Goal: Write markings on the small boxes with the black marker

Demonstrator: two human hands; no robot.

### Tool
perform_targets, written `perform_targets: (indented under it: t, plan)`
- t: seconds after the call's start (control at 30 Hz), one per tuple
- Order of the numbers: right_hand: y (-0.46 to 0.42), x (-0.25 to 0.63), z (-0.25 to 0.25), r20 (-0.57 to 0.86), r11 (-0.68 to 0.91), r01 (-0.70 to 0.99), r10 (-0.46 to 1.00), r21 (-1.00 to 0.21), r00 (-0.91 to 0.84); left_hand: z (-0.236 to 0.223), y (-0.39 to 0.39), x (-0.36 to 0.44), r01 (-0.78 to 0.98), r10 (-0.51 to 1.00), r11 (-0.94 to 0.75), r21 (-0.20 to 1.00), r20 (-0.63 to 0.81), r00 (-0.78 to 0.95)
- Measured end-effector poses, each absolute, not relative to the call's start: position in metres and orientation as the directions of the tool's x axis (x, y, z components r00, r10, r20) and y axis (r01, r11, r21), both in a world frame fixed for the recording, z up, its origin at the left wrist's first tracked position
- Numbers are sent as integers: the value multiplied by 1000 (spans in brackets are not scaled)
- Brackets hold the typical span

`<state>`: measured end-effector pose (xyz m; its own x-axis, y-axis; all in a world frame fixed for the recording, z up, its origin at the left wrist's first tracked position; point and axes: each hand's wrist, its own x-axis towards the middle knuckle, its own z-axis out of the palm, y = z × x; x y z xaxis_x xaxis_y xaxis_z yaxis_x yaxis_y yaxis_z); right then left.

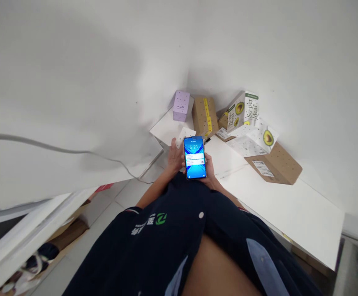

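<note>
A smartphone (194,158) with a lit blue screen showing a clock and notifications is held upright in front of my dark navy shirt. My left hand (174,157) wraps the phone's left edge, thumb up along its side. My right hand (210,170) cups it from the right and from behind; its fingers are mostly hidden by the phone. Both hands hover over the near edge of a white table (289,205).
At the table's far corner stand a lilac dotted box (181,105), a brown carton with yellow tape (204,116), avocado-printed boxes (243,111) and a flat brown labelled parcel (274,166). A grey cable (58,149) runs along the left wall. Shelving with clutter sits bottom left.
</note>
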<state>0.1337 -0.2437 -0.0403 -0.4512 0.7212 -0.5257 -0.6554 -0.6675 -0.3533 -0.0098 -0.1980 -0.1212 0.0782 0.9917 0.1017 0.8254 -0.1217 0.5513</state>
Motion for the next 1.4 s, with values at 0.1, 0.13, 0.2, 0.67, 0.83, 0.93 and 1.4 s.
perform_targets:
  t: [0.1,0.13,0.2,0.67,0.83,0.93,1.4]
  plan:
    - [-248,139,-42,-539,-659,-658,725,-364,-429,-111,-188,-21,870,999,19,493,24,-35]
    - [-249,141,-43,-542,-657,-659,727,-367,-422,-109,-182,-26,869,998,49,492,17,-66]
    - [-252,144,-46,-549,-653,-659,728,-373,-411,-108,-167,-38,855,994,82,513,24,-110]
    - [-267,184,-76,-625,-588,-641,752,-493,-209,-89,-78,-78,717,884,332,612,63,-463]
    - [-265,228,-114,-653,-642,-141,709,-754,264,-85,-90,-50,783,935,237,575,83,-344]
    - [-263,248,-136,-511,-706,437,706,-557,490,-89,-102,-7,805,988,115,582,20,-155]
    - [-254,241,-154,-401,-514,858,784,9,474,-87,-61,139,878,952,-48,476,-244,184]
